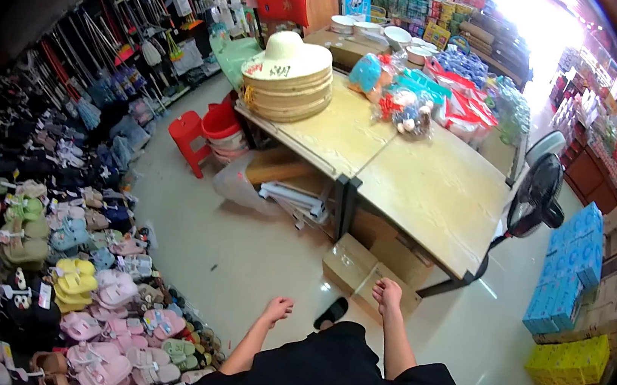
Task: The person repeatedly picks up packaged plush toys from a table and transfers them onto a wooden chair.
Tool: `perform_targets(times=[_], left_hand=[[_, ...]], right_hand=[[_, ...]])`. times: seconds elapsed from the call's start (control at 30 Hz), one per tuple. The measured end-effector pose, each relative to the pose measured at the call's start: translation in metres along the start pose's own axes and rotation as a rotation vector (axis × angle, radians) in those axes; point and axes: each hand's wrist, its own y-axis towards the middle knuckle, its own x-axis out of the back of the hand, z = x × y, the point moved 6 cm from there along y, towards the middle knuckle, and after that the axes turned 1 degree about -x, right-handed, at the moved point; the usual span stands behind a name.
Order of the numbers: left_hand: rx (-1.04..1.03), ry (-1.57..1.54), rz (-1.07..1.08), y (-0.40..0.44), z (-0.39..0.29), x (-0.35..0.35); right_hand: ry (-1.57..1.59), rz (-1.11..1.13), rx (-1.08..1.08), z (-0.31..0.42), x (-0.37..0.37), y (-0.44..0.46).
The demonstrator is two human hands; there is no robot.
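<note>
My left hand (278,309) hangs above the floor with its fingers loosely curled; nothing shows in it. Higher and to the right, my right hand (388,294) is closed like a fist, also with nothing visible inside. It is in front of a taped cardboard box (350,262) on the floor by the table; I cannot tell that they touch. Between my hands, a dark slipper (331,313) shows on my foot. Ahead stands a pale-topped table (430,195). A stack of woven straw hats (288,87) sits on its left end, and bagged plush toys (409,113) lie toward the back.
Rows of slippers (115,288) fill the left side. A red stool (187,141) and red buckets (222,126) stand left of the table. A black fan (539,194) is at its right end. Blue packs (566,271) and yellow packs (571,361) are stacked on the right.
</note>
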Motion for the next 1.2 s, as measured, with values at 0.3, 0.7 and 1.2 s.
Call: perform_targets(times=[0.3, 0.7, 1.2], left_hand=[[0.115, 0.027, -0.109, 0.085, -0.064, 0.053], [-0.404, 0.103, 0.182, 0.241, -0.302, -0.042], [-0.368, 0.259, 0.633, 0.409, -0.500, -0.159]], right_hand=[[-0.196, 0.103, 0.224, 0.074, -0.134, 0.095], [-0.515, -0.273, 0.631, 0.204, -0.150, 0.233], [-0.834, -0.697, 0.549, 0.382, -0.214, 0.330]])
